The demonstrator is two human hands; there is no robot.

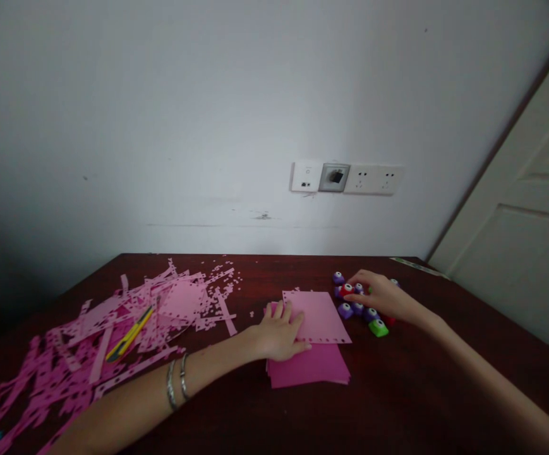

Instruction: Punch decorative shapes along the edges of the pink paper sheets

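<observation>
My left hand (281, 332) lies flat with spread fingers on a light pink sheet of paper (324, 313), which has small holes punched along its edges. Under that sheet is a stack of darker pink paper (307, 370). To the right, my right hand (383, 294) reaches over a group of small craft punches. Its thumb and fingers are around a red craft punch (347, 290). Several purple punches (345, 309) and a green punch (378, 327) lie close by on the table; my right hand partly hides others.
Pink paper strips and punched scraps (84, 354) are heaped on the left of the dark red table (302, 420). A yellow utility knife (129, 335) lies on them. Tiny cut-outs are scattered near the back. A ruler-like strip (419, 267) lies at the far right edge. Wall sockets (373, 179) are behind.
</observation>
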